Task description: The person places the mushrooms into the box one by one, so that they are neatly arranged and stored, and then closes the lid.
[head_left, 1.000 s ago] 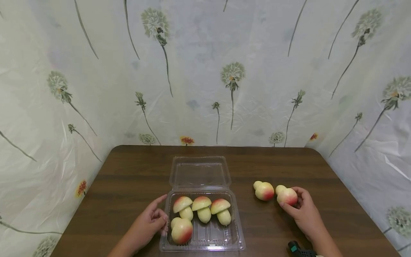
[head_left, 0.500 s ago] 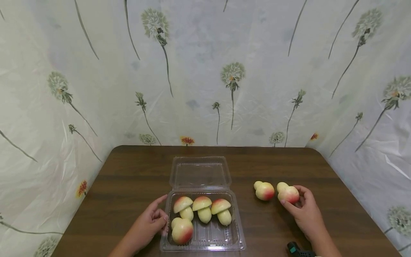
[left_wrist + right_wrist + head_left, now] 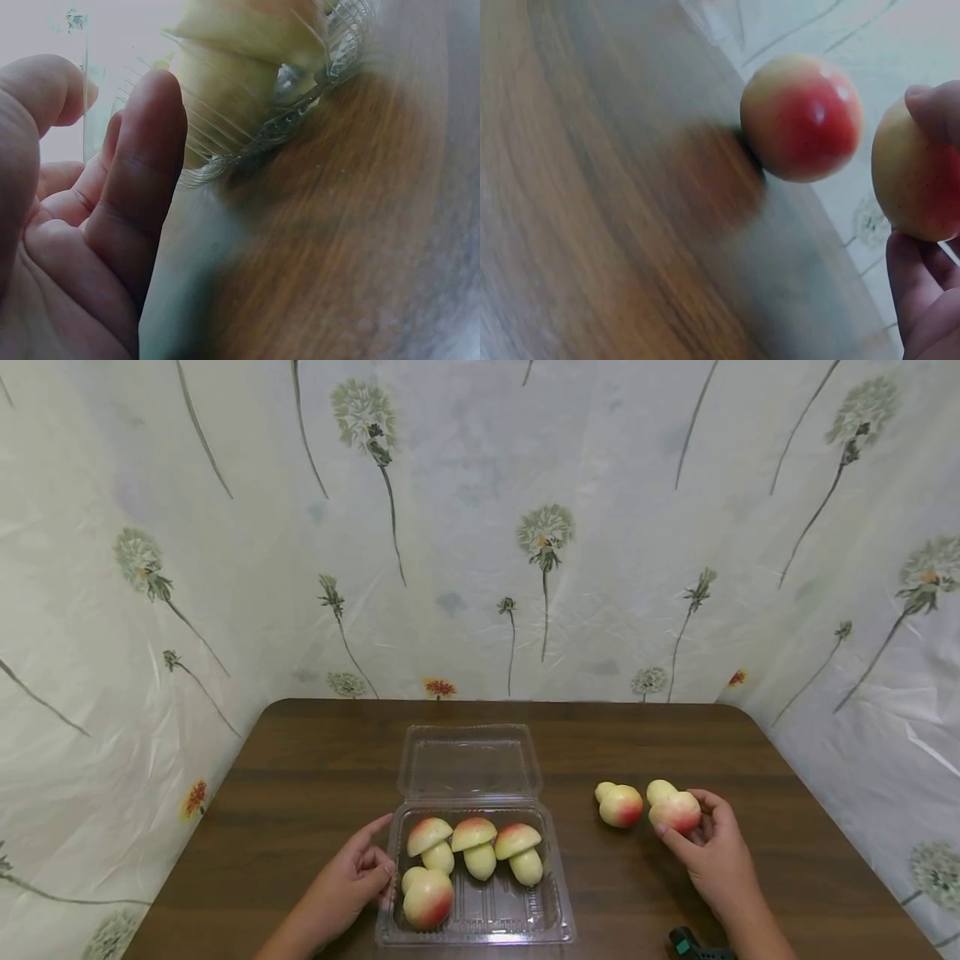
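Note:
In the head view, my right hand [image 3: 717,852] pinches a toy mushroom [image 3: 675,810], yellow with a red blush on its rounded cap. Thumb and fingertips sit on opposite sides of the cap in the right wrist view. Just left of it, a similar mushroom [image 3: 620,805] lies on the table. My left hand [image 3: 350,878] rests against the left side of a clear plastic clamshell box [image 3: 551,893], index finger extended and other fingers bent. Inside the box are three mushrooms in a row, one of them the middle mushroom [image 3: 476,847], and another mushroom [image 3: 427,899] at front left.
The box's clear lid [image 3: 470,762] lies folded back behind it. All stand on a dark brown wooden table [image 3: 300,777]. Flower-patterned sheeting [image 3: 450,543] surrounds the table's back and sides. A black strap [image 3: 697,945] is by my right wrist.
My right hand has raised its mushroom slightly up and away from me, off the table. My left hand and the box hold their places.

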The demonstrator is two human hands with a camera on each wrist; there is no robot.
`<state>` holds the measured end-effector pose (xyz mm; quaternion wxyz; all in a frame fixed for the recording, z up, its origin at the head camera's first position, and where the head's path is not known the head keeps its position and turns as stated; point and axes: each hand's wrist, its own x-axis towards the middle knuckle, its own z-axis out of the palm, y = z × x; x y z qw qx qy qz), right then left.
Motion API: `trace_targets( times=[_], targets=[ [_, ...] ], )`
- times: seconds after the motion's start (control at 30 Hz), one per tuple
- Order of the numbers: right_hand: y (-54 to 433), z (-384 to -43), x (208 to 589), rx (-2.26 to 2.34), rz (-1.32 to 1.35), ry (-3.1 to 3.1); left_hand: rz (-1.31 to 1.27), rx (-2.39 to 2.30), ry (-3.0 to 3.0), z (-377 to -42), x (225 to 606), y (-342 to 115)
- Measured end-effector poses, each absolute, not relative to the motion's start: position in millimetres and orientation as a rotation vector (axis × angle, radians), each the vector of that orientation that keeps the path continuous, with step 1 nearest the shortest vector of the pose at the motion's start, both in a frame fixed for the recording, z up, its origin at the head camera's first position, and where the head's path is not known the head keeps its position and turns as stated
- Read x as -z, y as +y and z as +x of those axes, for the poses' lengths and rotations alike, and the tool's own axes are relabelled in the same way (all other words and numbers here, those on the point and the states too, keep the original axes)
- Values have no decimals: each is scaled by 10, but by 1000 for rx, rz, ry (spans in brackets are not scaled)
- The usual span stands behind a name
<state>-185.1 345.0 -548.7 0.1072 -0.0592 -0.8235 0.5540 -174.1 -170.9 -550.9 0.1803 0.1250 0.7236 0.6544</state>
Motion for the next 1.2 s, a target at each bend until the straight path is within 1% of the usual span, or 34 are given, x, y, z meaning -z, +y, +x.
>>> trace_targets(
  times=[0.27,0.53,0.77,1.03,1.2],
  targets=[
    [3367,-1833,5458,-1578,-145,-2413,337,-1833,2071,-1738,5507,-1696],
    [3293,-1837,5417,-1703,-97,-2298,332,-1832,2083,-1749,5515,-1697],
    [3216,-1834,5408,-1665,-47,-2336,332,-1831,2077,-1747,5518,-1704],
    [3072,-1727,5409,-1726,-44,-2330,335,-1821,2073,-1742,5504,-1701],
    [2982,-1677,5398,-1806,11,-2274,339,-1830,2064,-1743,5502,-1698]
  ],
)
